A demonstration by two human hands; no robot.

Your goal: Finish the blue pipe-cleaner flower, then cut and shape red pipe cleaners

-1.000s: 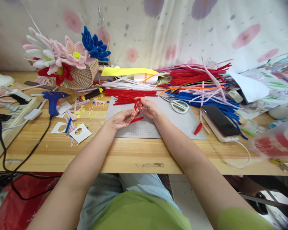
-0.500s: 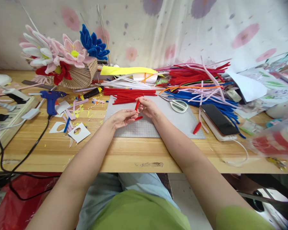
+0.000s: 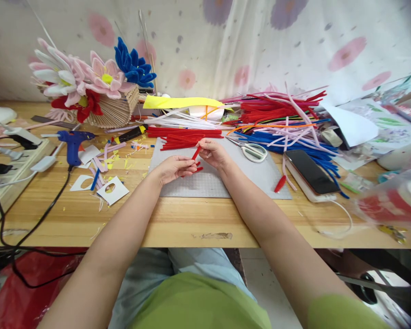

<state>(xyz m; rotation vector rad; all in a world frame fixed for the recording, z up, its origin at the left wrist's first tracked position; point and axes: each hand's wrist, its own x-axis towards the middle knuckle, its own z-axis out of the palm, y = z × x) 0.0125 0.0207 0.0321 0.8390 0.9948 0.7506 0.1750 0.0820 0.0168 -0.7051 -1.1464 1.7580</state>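
Over the grey cutting mat [image 3: 256, 183], both my hands hold one short red pipe cleaner [image 3: 196, 153], tilted between them. My left hand [image 3: 176, 169] pinches its lower end, and my right hand [image 3: 210, 152] pinches the upper end with thumb and fingers. Beneath my fingers, part of another red piece [image 3: 199, 169] shows on the mat. Just behind lies a bundle of red pipe cleaners [image 3: 178, 140]. A red petal-like piece [image 3: 280, 183] rests at the mat's right edge. Scissors [image 3: 254, 152] lie on the mat beyond my right hand.
To the left are a blue glue gun [image 3: 73, 145], a power strip [image 3: 17, 178], and white cards with holes [image 3: 113, 190]. Pipe-cleaner flowers [image 3: 104, 77] stand behind. At right lie blue pipe cleaners [image 3: 277, 139], a phone [image 3: 311, 171] and a bagged cup [image 3: 393, 201].
The red pipe cleaner between my hands leans more to the right now, and my fingers have shifted slightly along it. More red shows below my left fingers.
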